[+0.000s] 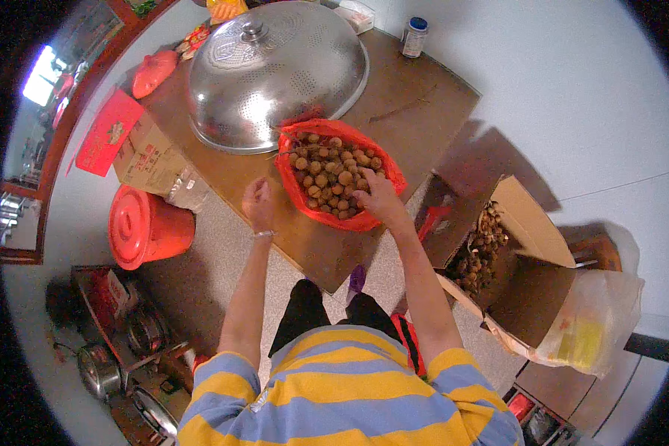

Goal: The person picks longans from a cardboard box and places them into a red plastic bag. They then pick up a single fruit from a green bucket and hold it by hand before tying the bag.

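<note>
A red plastic bag [283, 167], its rim spread wide, stands on the brown tabletop [340, 251] and holds many round brown fruits, which look like longans [326, 167]. My right hand [380, 195] reaches over the bag's right side, fingers apart, with the fingertips at the fruits; whether they grip one cannot be told. To the left of the bag, above the table's near edge, is my left hand [259, 203], its fingers curled. Whether something small lies in them is unclear. Behind the bag, a large perforated metal lid [279, 78] touches or nearly touches it.
A cardboard box [535, 290] at the right holds more brown fruits on stems [479, 251]. A lidded red bucket [150, 228] stands on the floor at left. A blue-capped bottle [415, 38] is at the table's far edge. Thin twigs [398, 110] lie on the table. Metal pots [97, 371] sit lower left.
</note>
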The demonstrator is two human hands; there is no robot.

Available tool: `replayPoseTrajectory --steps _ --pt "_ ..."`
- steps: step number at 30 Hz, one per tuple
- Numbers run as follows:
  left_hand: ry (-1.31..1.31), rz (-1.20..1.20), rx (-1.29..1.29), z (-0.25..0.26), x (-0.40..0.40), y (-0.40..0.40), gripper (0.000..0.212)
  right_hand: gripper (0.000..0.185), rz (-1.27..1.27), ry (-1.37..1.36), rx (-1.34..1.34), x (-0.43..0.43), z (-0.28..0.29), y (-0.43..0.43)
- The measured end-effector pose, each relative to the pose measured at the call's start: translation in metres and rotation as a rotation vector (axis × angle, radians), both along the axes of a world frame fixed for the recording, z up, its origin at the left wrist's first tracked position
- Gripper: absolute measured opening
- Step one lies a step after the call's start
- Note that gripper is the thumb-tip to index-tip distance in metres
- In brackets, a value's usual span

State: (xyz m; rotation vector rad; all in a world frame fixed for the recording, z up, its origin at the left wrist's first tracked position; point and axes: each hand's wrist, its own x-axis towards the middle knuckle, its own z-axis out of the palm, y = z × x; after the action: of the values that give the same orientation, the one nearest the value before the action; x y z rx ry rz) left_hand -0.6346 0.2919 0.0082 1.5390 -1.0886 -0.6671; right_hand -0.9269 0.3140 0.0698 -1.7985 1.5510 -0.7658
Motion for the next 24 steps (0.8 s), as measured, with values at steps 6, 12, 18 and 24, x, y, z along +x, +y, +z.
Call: replayPoseTrajectory --steps 6,12,18,24 --pt "0.053 -0.229 0.181 0.014 -0.010 -0.086 0.029 0.058 -0.541 -0.100 -0.073 -0.043 0.015 0.019" --pt "0.054 -0.512 0.332 0.055 -0.026 -0.115 0.026 0.050 -0.627 -0.025 0.220 -0.018 0.015 0.028" --pt "0.295 -0.751 0.216 0.069 0.001 -0.121 0.010 0.012 -0.928 0.010 -0.213 0.002 0.034 0.030" --pt "0.727 -0.765 0.065 0.141 0.028 -0.103 0.007 0.002 -1.111 -0.118 -0.376 0.041 0.090 0.054"
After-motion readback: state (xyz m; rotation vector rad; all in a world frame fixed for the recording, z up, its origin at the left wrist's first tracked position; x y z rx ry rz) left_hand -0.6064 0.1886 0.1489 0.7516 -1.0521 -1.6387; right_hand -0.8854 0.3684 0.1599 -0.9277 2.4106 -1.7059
